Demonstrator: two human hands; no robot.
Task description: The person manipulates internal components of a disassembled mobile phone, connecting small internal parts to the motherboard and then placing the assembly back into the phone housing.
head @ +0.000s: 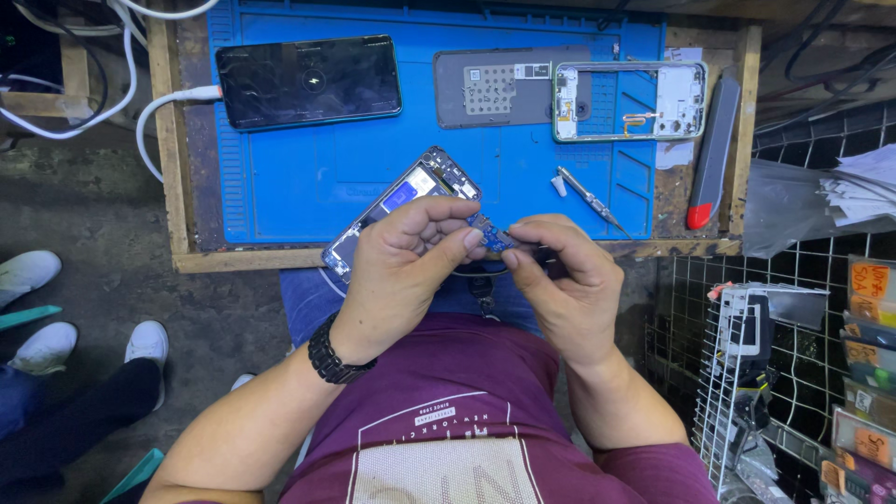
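My left hand (406, 266) grips an opened phone body (403, 201) with its insides showing, tilted over the near edge of the blue work mat (308, 177). My right hand (565, 280) pinches a small blue circuit board (490, 233) at the phone's lower end, fingertips of both hands meeting around it. A dark tool seems to lie under the right fingers, mostly hidden.
On the mat lie a dark phone (308, 82) plugged into a white cable (173, 103), a grey back plate (495, 89), a phone frame (630, 101) and a screwdriver (590, 199). A red-tipped grey tool (714, 149) lies right. Another person's white shoes (56, 322) stand left.
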